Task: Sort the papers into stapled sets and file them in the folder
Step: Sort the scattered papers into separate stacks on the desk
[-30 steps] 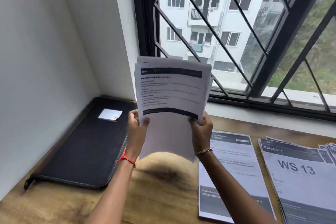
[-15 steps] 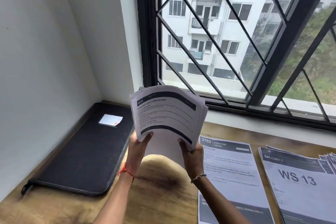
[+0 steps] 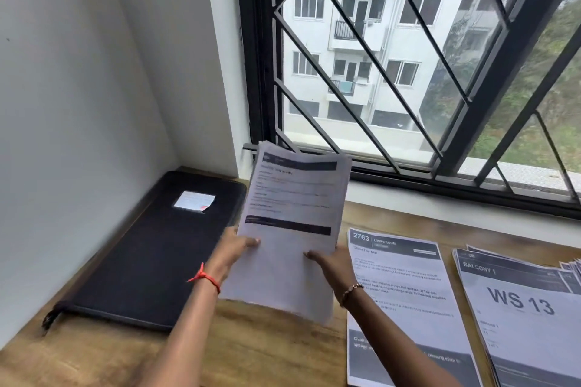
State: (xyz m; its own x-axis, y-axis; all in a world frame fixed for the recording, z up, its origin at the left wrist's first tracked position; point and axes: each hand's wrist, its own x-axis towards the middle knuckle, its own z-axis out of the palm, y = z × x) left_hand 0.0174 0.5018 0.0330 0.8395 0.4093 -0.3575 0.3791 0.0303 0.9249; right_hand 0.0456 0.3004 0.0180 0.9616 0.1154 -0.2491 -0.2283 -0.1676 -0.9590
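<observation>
White printed papers (image 3: 292,223) with dark header bands are up off the wooden table (image 3: 267,349), tilted, the left hand (image 3: 234,248) pinching their lower left edge and the right hand (image 3: 331,261) their lower right. The flat black zip folder (image 3: 151,254) lies closed just to their left, while the grey-headed "Living Room" sheets (image 3: 405,298) and the "WS 13" stack (image 3: 522,308) wait on the right: sorting looks midway, nothing filed yet.
</observation>
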